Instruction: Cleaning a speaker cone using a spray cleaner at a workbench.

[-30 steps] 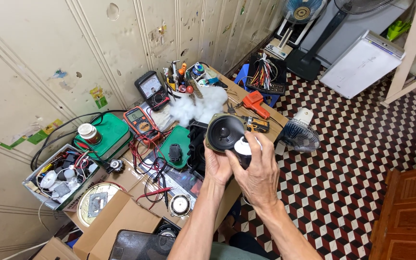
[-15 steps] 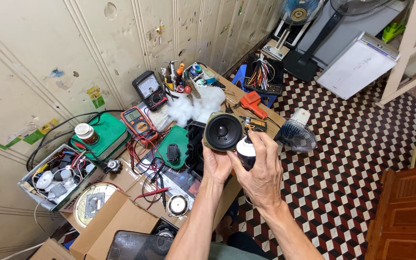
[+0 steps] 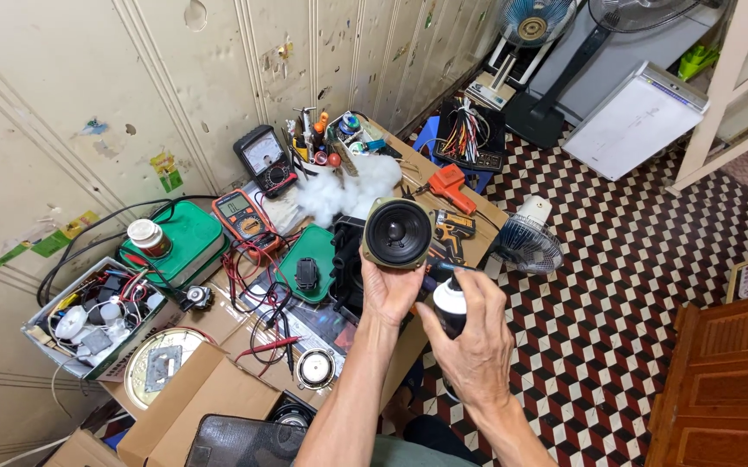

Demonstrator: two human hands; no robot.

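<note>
Your left hand (image 3: pixel 391 290) has its grip closed on the round speaker driver (image 3: pixel 397 232), held cone-up above the cluttered surface (image 3: pixel 218 380). Your right hand (image 3: pixel 478 346) has its grip wrapped around the small white-capped bottle (image 3: pixel 450 303). Steady the driver and keep the nozzle close to its rim.

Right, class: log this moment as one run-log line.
left hand: holds speaker, cone up | right hand: holds spray can beside it | bench: meters, tools, wires
</note>
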